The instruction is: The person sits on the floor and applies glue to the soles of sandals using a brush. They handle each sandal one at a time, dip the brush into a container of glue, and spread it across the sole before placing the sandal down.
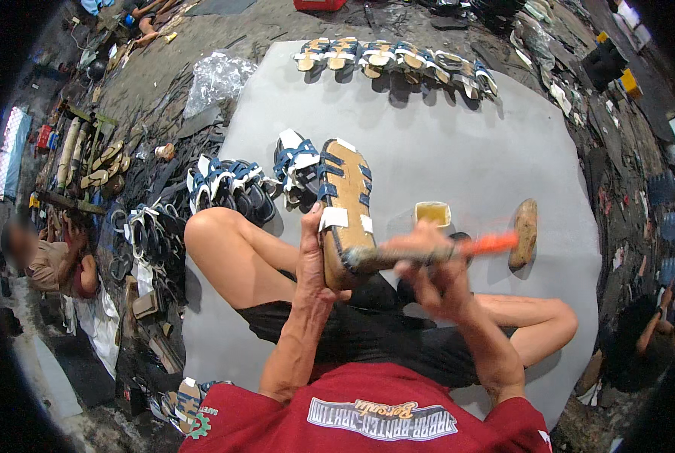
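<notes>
The person is sitting cross-legged on a grey mat and holding a sandal sole-up over the lap. The left hand is wrapped shut around the near end of it, thumb side pressing against the edge. The right hand is closed tight on a hammer with an orange handle, and the hammer's head is sitting right at the sandal's near end, touching or just about, a bit blurry so hard to say.

So I'm guessing this is the tapping-down step, seating the blue and white straps into the tan sole. Next blow probably wants the left hand keeping the sandal steady and fingers clear of the head.

A small yellow glue pot is sitting on the mat just beyond the hammer, and a wooden shoe form is lying to the right. More sandals are piling up on the left, and a row of sandals is lining the far edge.
</notes>
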The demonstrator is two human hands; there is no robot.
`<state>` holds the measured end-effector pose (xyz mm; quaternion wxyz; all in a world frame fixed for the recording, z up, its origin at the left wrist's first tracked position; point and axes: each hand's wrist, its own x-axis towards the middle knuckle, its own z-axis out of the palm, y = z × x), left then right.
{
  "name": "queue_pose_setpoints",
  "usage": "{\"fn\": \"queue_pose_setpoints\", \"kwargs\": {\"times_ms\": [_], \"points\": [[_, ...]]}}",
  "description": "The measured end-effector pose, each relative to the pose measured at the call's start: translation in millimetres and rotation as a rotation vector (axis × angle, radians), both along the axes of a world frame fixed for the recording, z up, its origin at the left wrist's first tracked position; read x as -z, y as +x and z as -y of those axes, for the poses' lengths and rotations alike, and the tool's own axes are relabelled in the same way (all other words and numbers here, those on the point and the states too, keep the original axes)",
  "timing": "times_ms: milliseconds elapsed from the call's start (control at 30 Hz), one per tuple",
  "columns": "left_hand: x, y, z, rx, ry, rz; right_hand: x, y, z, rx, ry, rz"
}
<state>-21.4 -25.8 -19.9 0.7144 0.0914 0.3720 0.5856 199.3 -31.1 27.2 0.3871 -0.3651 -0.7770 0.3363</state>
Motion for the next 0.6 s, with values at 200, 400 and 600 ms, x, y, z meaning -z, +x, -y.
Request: {"fn": "queue_pose_setpoints", "kwargs": {"times_ms": [200, 400, 600], "points": [[34.1, -11.8, 6.7, -0.038, 0.142, 0.646, 14.3, 33.9, -16.5, 0.241, -0.529, -0.625], [43.7, -2.5, 10.7, 0.093, 0.311, 0.801, 200.7, 167.1, -74.7, 0.581, -1.076, -0.982], [52.6, -11.9, 11.0, 0.092, 0.325, 0.716, 273.2, 147.2, -64.0, 0.723, -1.168, -0.700]]}}
